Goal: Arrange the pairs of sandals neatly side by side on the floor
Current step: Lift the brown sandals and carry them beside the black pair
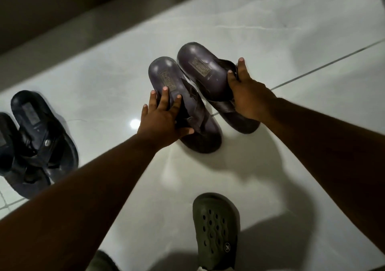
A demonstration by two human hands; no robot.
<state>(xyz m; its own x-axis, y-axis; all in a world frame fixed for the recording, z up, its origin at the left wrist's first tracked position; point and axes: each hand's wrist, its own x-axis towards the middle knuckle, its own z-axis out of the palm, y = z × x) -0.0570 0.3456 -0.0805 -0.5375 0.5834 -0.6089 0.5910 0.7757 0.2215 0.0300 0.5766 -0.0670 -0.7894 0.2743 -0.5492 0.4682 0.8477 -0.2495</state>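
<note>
Centrally, two dark purple-brown thong sandals lie side by side on the pale glossy tiled floor point(270, 21), heels toward the upper part of the frame and toes toward the lower part. Left hand point(161, 123): spread flat over the left purple sandal point(183, 106), its fingers point(165, 98) extended across the footbed and the thumb lying by the strap; whether they actually grip the sandal cannot be told. Right hand point(245, 96): curled around the outer edge of the right purple sandal point(210, 83), fingers hooked over the strap and footbed in a closed hold. The two sandals are nearly touching along their inner edges, the right one set slightly higher in the frame. At the left edge, a pair of black strapped sandals point(39, 141) rests on the floor, well apart from the purple pair, partly cut off by the frame. At lower centre, a dark green perforated clog point(215, 231) sits on the floor between the two forearms. A grout line runs diagonally under the right sandal.
</note>
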